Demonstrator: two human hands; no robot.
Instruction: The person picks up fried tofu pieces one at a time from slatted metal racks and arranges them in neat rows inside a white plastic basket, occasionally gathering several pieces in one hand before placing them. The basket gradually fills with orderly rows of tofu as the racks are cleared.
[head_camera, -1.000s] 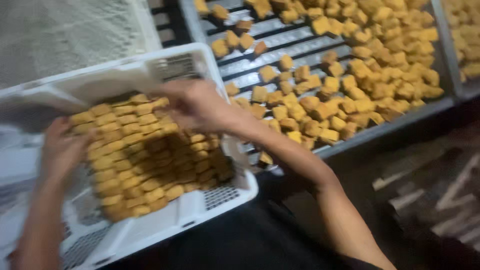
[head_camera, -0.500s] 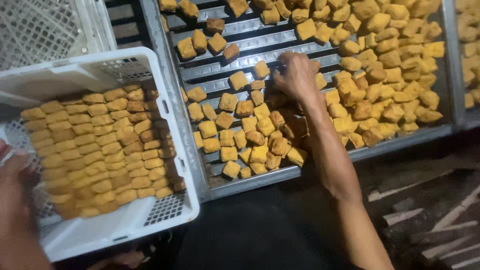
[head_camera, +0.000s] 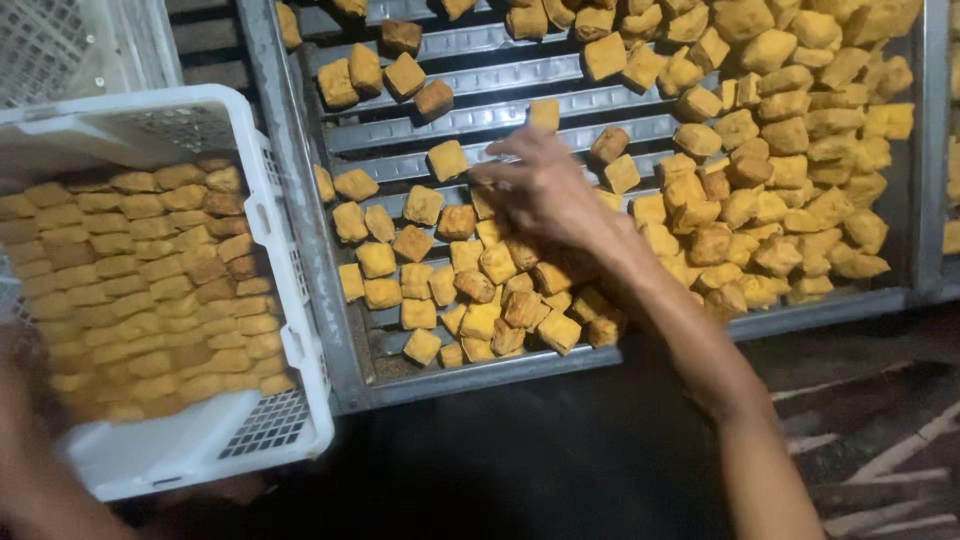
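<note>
Golden-brown fried tofu cubes (head_camera: 500, 290) lie scattered on a grey slatted metal tray (head_camera: 300, 200); the right hand (head_camera: 545, 190) rests palm-down on the loose cluster near the tray's front left. Fingers (head_camera: 505, 150) loosely curled over the cubes beneath them, touching them; can't tell if any cube is actually pinched. Risks, as a judgement: a soft cube could crush or tear if squeezed; cubes near the front rim could get knocked over the edge by a sweep; small ones may catch in the slat gaps. White perforated plastic crate (head_camera: 290, 350), packed with neat rows of cubes, sits left of the tray, tilted, so it could tip or spill. Left hand (head_camera: 30, 440) blurred at the crate's near corner; finger state unclear.
</note>
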